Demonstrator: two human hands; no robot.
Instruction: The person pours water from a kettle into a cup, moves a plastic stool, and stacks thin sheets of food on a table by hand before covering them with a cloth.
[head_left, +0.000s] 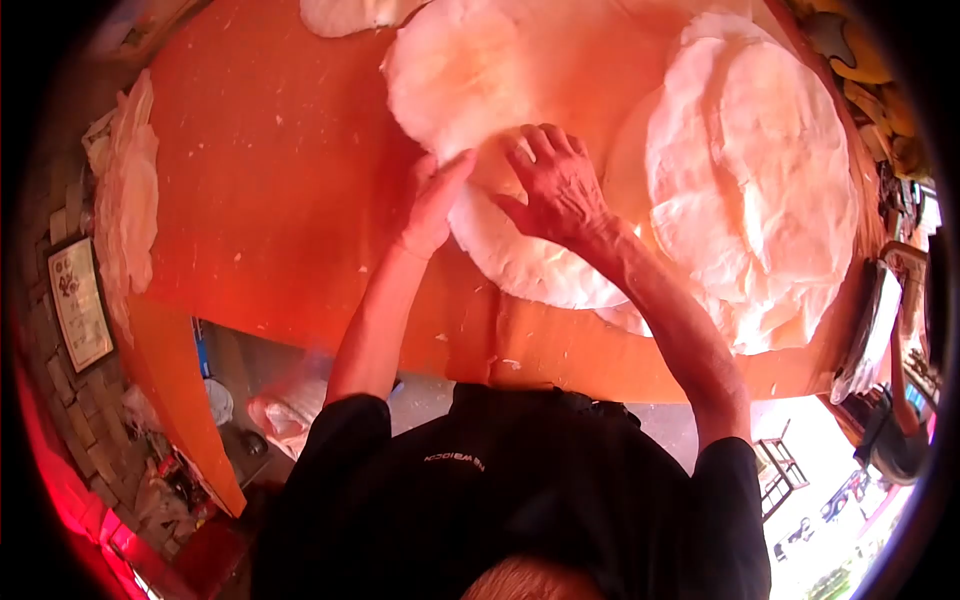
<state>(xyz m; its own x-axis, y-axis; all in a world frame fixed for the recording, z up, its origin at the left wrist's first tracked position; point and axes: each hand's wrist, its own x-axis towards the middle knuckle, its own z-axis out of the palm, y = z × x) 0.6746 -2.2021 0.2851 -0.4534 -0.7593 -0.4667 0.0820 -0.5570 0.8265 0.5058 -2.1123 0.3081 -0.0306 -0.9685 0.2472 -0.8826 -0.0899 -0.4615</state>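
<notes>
Both hands, left hand [432, 205] and right hand [553, 185], are pressing released, flat fingers onto a thin round dough sheet [520, 262] lying on the orange desk [270, 150], where uneven pressure could be tearing it.

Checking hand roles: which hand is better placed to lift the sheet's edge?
Probably the left hand: it sits at the rim of the white sheet, while the right hand lies flat on top.
</notes>
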